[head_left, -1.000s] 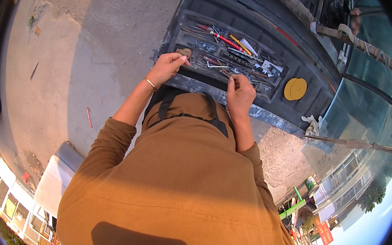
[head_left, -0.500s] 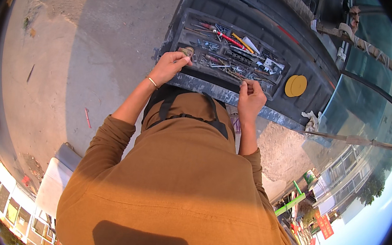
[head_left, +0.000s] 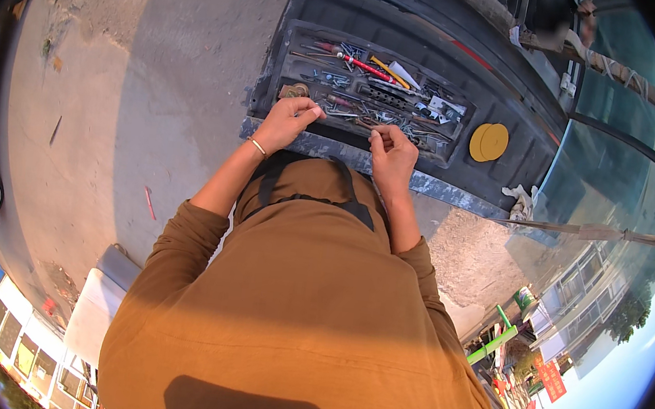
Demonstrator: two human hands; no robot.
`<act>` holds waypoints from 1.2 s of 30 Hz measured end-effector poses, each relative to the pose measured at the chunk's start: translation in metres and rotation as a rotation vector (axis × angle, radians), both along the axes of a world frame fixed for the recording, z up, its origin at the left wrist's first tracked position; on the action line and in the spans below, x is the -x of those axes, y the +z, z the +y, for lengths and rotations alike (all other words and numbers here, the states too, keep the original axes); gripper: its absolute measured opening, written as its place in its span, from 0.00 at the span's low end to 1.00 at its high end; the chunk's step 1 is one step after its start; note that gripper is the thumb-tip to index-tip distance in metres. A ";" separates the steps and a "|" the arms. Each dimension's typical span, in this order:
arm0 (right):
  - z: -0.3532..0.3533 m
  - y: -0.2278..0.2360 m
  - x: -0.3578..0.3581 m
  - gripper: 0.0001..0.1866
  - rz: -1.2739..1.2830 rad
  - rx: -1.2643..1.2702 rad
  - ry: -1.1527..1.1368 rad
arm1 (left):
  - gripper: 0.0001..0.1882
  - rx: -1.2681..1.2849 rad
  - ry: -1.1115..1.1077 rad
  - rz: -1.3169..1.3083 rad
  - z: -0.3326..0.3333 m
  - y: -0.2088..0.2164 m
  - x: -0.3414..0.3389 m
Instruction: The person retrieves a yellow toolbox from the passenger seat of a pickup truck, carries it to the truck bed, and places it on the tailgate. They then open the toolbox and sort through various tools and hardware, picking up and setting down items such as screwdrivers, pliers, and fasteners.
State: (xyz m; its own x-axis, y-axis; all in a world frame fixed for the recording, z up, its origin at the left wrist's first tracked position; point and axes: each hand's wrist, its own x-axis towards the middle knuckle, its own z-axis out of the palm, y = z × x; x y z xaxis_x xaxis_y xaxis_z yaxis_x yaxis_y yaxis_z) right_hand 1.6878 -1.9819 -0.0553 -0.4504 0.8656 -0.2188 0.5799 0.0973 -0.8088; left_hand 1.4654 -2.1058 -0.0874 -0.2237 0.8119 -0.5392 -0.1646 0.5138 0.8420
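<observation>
left hand [head_left: 287,120]: fingers pinched together over tool tray [head_left: 295,61], maybe on a small bit, cannot tell | right hand [head_left: 393,149]: fingers curled tight at tray's near edge, close to the screws [head_left: 384,117]

dark tool tray [head_left: 290,65] | holds: screwdrivers [head_left: 362,64], loose metal bits [head_left: 388,117]
</observation>
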 end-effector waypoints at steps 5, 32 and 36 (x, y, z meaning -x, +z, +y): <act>0.013 0.006 -0.011 0.04 0.006 0.005 -0.073 | 0.14 -0.032 0.007 0.040 0.003 0.001 -0.007; 0.098 -0.001 0.048 0.03 0.049 -0.433 0.122 | 0.11 -0.184 -0.136 1.029 0.105 0.013 0.003; 0.106 0.000 0.030 0.03 -0.070 -0.471 0.092 | 0.09 -0.184 -0.152 1.082 0.105 0.005 0.007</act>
